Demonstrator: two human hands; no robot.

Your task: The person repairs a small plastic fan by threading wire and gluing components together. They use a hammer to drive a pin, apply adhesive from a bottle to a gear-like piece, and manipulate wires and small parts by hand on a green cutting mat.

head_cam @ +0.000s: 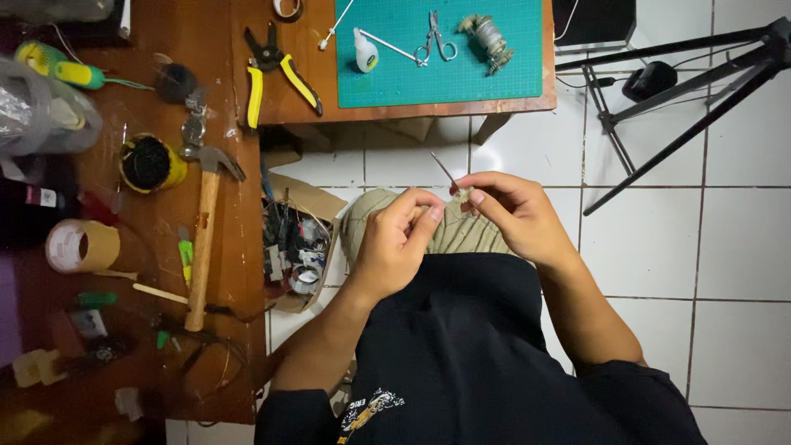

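Over the lap: both hands meet, pinching a small pale part with a thin metal pin (446, 170).
Left hand (398, 243): fingertips clenched on part.
Right hand (509, 213): grasping it too.
Counter (222, 247): wooden-handled hammer (204, 235) lies left.

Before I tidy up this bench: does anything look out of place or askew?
Mostly clutter. The hammer lies among loose bits on the wooden table, and a cardboard box of parts sits tilted on the floor against it. Both hands pinch a small piece with a thin wire.

Wooden table (148, 330); hammer (206, 222); pliers (276, 70); mat (461, 82).
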